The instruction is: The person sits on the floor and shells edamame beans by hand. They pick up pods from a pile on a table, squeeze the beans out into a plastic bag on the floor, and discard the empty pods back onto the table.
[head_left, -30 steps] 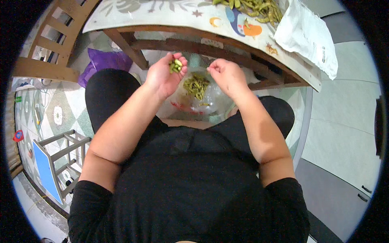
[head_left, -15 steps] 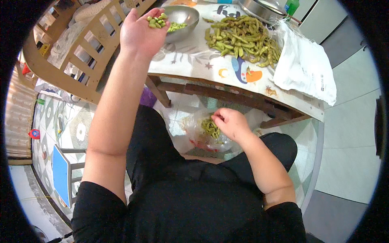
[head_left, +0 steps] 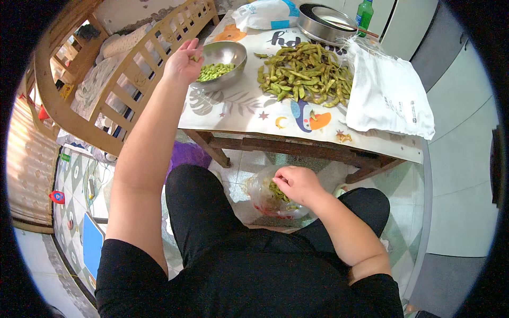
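Note:
My left hand (head_left: 183,64) is raised at the left rim of a metal bowl (head_left: 237,59), which holds shelled green beans (head_left: 214,71). The palm is tipped toward the bowl with its fingers apart, and only a small greenish bit shows by it. Low between my knees, my right hand (head_left: 300,185) is closed in a pinch over a clear plastic bag (head_left: 260,185) with greenish pods or shells (head_left: 277,192) in it. Whatever its fingertips hold is hidden. A heap of bean pods (head_left: 305,74) lies on the table's printed cloth (head_left: 238,114).
Right of the pods lies a white bag (head_left: 389,98). Behind them are a round metal pan (head_left: 326,32), a green bottle (head_left: 364,15) and a white-and-blue package (head_left: 265,15). A wooden railed bed (head_left: 119,79) stands left; a purple bag (head_left: 188,157) sits under the table.
My left hand has turned from palm-up, and the beans lying on it are mostly out of sight. My right hand stays over the plastic bag. The view has shifted, showing more of the tabletop.

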### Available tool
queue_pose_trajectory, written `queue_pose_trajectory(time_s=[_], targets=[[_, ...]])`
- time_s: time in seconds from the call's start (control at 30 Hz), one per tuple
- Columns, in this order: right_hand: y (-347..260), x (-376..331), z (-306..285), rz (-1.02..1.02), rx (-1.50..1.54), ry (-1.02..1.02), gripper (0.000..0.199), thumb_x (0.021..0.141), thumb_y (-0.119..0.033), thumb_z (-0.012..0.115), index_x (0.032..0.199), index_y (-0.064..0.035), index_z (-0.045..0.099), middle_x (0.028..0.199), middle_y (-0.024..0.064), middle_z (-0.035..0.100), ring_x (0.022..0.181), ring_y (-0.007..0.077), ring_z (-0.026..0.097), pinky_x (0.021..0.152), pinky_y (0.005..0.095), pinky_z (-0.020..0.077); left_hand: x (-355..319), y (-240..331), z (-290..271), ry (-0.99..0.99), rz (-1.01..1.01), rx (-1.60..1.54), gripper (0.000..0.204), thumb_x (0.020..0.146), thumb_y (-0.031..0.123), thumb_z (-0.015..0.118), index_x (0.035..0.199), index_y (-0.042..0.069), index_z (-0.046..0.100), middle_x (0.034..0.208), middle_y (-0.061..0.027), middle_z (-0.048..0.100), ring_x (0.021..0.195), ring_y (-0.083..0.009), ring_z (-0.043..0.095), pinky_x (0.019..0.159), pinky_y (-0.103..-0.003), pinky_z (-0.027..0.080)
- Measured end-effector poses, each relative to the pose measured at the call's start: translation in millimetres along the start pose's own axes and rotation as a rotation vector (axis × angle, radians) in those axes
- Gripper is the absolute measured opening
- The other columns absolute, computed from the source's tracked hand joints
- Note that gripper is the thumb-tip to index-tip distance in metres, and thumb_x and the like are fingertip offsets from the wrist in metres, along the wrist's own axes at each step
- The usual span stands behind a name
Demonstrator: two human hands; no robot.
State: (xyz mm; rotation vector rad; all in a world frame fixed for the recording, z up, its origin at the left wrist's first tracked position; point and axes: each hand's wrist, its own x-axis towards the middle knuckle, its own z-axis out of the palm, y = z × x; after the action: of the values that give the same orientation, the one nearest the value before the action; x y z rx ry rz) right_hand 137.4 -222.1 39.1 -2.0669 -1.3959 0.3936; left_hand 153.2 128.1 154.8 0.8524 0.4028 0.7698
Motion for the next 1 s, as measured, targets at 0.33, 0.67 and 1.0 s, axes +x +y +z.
queue_pose_trajectory(time_s=[0.33, 0.67, 1.0], targets=[[-2.2, 1.8, 5.0, -0.019, -0.047, -0.053, 0.019, 0.076, -0.025, 0.052, 0.082, -0.0075, 0.057, 0.074, 0.0095, 0.057, 0.070, 0.0274, 0.055, 0.061, 0.0354, 0.0439, 20.9, 1.9, -7.3, 0.091, 0.149, 0.106, 0.040, 0.081, -0.001, 0.046, 0.119, 0.002, 0.034, 0.106, -0.0114, 0.052, 0.092, -0.0183, 0.052, 0.068, -0.023, 0.044], [2.1, 0.5, 10.0, -0.136, -0.073, -0.020, 0.019, 0.076, -0.025, 0.052, 0.080, -0.0074, 0.057, 0.074, 0.0101, 0.057, 0.071, 0.0289, 0.055, 0.061, 0.0371, 0.0439, -47.4, -43.3, 48.1, -0.455, 0.395, 0.945, 0.018, 0.082, 0.015, 0.053, 0.091, 0.001, 0.060, 0.084, -0.0039, 0.060, 0.073, -0.0097, 0.055, 0.066, -0.023, 0.043], [7.8, -2.4, 15.8, -0.171, -0.175, -0.052, 0.010, 0.067, -0.019, 0.053, 0.066, -0.0096, 0.057, 0.064, 0.0087, 0.054, 0.059, 0.0237, 0.052, 0.054, 0.0358, 0.0432, -62.2, -121.5, 37.6, -0.548, 0.632, 1.682, 0.028, 0.075, 0.008, 0.044, 0.100, 0.008, 0.056, 0.101, -0.0127, 0.055, 0.091, -0.0305, 0.052, 0.079, -0.035, 0.041]])
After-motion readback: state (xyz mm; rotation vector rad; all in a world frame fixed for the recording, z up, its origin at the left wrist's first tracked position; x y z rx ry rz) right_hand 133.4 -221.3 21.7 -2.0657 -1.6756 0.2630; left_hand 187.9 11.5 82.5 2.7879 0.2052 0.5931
